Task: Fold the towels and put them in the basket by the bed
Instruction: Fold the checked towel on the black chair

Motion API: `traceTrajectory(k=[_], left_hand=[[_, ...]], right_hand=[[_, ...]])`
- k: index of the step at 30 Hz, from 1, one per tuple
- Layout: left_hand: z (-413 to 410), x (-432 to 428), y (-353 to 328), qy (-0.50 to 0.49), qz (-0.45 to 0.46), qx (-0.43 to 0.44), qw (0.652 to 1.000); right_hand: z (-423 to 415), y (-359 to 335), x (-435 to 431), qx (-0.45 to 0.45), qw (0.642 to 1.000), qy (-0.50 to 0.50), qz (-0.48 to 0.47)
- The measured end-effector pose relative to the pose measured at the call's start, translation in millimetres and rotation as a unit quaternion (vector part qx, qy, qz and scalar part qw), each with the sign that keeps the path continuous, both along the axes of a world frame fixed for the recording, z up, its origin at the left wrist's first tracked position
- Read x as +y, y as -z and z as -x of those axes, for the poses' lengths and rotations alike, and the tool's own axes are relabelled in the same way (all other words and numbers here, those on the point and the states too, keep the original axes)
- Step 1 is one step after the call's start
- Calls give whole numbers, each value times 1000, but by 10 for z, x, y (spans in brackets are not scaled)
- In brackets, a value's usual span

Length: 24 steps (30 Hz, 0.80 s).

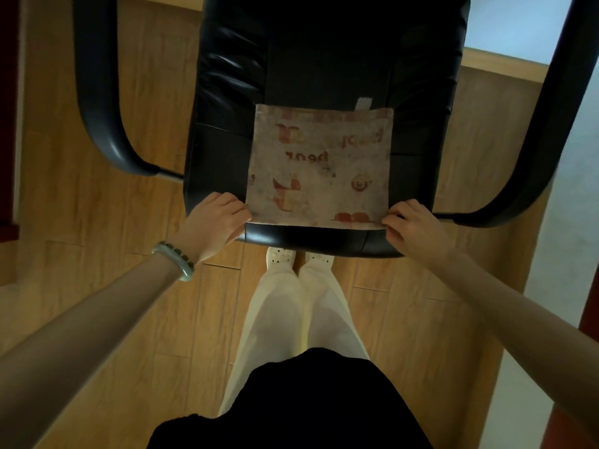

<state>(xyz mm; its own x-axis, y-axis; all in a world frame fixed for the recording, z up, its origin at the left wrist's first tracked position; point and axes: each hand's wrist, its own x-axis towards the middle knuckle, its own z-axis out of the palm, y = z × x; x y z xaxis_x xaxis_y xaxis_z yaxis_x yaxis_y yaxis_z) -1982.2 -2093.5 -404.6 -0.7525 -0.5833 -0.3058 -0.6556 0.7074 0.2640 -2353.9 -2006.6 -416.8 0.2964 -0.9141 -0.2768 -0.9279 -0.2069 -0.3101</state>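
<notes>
Nearest the camera are a black top (291, 406) and pale trousers (301, 312), with the toes of light shoes (280, 257) just under the front edge of a chair. Both bare arms reach forward, and the left wrist wears a pale bracelet (175, 261). The hands are set apart. The left hand (217, 218) has its fingers curled onto the near left corner of the towel (319, 166), and the right hand (411, 225) pinches the near right corner. The towel is a pale square with faded red print and lies flat on the black seat (220, 150) of the chair, its near edge along the seat's front. A small white tag (363, 103) sticks out at its far edge. Curved black armrests (97, 92) stand on either side, over a wooden floor (97, 222).
</notes>
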Motion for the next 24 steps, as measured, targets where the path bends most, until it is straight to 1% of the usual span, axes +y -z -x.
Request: traceTrajectory(k=[4, 7, 10, 13, 15, 16, 18, 19, 21, 22, 24], left_hand=[[-54, 85, -191, -12, -8, 15, 1000], [-127, 239, -276, -4, -49, 11, 999], [-178, 426, -338, 9, -118, -4, 993], [-196, 559, -406, 6, -210, -39, 977], [-202, 607, -428, -15, -259, -58, 964], [-199, 608, -435, -45, -282, -57, 957], [-208, 558, -432, -147, -322, -32, 935], [-217, 505, -427, -207, -343, -14, 916], [-208, 369, -417, -315, -374, 29, 872], [-187, 291, -412, -353, -377, 54, 854], [-112, 125, -387, -401, -354, 88, 840]], right_hand=[[-64, -150, 120, -44, 998, 44, -20], [-81, -282, 305, -62, 993, 42, -87], [-85, -400, 472, -84, 986, 29, -142], [-90, -505, 586, -101, 963, 42, -246], [-72, -519, 636, -109, 952, 61, -279], [-59, -521, 633, -117, 949, 82, -283], [-37, -524, 561, -140, 931, 157, -299], [-31, -521, 499, -156, 916, 207, -306], [-39, -524, 348, -185, 895, 286, -288], [-54, -523, 268, -200, 887, 314, -274], [-96, -496, 95, -241, 859, 372, -256]])
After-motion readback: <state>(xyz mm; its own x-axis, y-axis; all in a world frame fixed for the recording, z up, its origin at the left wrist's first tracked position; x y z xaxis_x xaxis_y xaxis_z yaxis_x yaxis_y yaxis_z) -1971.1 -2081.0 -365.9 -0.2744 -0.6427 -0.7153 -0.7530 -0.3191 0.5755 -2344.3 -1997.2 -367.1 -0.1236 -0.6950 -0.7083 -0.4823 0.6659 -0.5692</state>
